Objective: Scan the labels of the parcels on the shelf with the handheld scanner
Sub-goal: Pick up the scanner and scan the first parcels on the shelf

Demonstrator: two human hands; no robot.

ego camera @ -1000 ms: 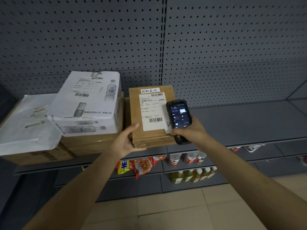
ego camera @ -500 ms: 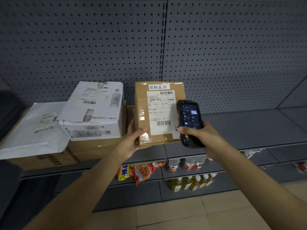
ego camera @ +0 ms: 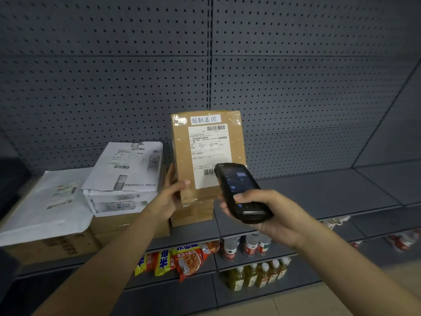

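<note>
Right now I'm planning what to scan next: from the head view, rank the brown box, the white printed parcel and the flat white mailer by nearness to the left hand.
1. Brown box: gripped by the left hand.
2. White printed parcel: just to its left.
3. Flat white mailer: far left.

Brown parcel point(ego camera: 206, 156) with white label point(ego camera: 210, 153), black scanner point(ego camera: 241, 192), grey perforated backboard point(ego camera: 296, 87), white boxes point(ego camera: 123, 179), possibly yellow-red snack packs point(ego camera: 173, 261).
</note>
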